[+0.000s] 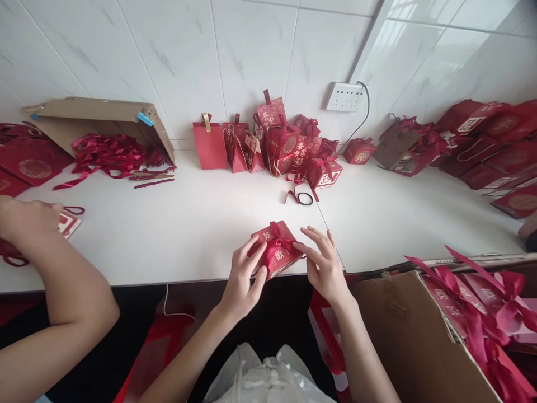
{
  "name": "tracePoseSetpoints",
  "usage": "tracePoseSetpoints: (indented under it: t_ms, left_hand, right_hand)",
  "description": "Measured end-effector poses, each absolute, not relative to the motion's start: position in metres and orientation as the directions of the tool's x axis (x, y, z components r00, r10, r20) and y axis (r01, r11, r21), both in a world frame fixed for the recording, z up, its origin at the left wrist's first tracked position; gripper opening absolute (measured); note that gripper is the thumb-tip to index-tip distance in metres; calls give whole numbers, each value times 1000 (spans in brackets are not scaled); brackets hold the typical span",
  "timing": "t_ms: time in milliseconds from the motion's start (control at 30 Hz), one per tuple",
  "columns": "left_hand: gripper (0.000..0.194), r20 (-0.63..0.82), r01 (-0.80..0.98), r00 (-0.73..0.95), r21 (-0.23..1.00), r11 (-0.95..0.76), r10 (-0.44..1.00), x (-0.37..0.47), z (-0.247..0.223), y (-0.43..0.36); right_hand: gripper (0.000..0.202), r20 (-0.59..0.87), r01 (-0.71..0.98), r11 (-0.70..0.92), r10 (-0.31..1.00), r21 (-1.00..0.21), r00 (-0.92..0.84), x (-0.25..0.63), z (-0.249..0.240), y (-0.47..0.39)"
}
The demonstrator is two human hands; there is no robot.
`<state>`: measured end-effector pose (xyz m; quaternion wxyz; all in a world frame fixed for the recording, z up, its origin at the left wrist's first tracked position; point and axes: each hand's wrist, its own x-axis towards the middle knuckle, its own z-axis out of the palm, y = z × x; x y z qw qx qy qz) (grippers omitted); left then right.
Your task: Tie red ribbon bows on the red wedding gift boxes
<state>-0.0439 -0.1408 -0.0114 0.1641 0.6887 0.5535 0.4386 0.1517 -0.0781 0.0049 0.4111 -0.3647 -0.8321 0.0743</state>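
A white table (188, 238) is spanning mid-frame. The left hand (244, 274), nearer, is resting spread-fingered on a centrally placed red box (282, 259), whose near edge is slanting up rightward; the right hand (325, 267), also spread, is touching its bow (279, 242) from the right.

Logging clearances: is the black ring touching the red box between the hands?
Apart. The head view shows bare white tabletop between the black ring and the red box.
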Motion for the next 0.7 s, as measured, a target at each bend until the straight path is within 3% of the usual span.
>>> tracePoseSetpoints:
  t_ms: [100, 167, 300, 400, 500, 567, 700]
  left_hand:
    - [57, 451, 644, 61, 663, -380, 890, -41, -9, -158]
    - [60, 514, 637, 76, 634, -438, 854, -46, -2, -163]
    - [32, 585, 693, 28, 573, -438, 810, -61, 20, -142]
    - [27, 326, 655, -5, 716, -243, 945, -70, 31, -113]
    - [30, 40, 611, 142, 783, -119, 989, -77, 36, -92]
    - [29, 17, 595, 239, 788, -160, 971, -81, 37, -83]
    - [18, 112, 599, 353, 736, -316, 929, -87, 39, -74]
  right_hand:
    - [28, 583, 508, 576, 795, -640, -167, 163, 12, -80]
    - [23, 465, 518, 417, 884, -746, -42, 167, 21, -85]
    - [33, 165, 563, 221, 975, -797, -150, 162, 33, -100]
    - [37, 60, 527, 155, 979, -836, -193, 151, 32, -101]
    - [40, -5, 466, 73, 987, -882, -163, 143, 28, -93]
    - [44, -29, 420, 51, 983, -906, -183, 141, 26, -85]
    - [38, 16, 331, 110, 961, -937, -275, 142, 25, -78]
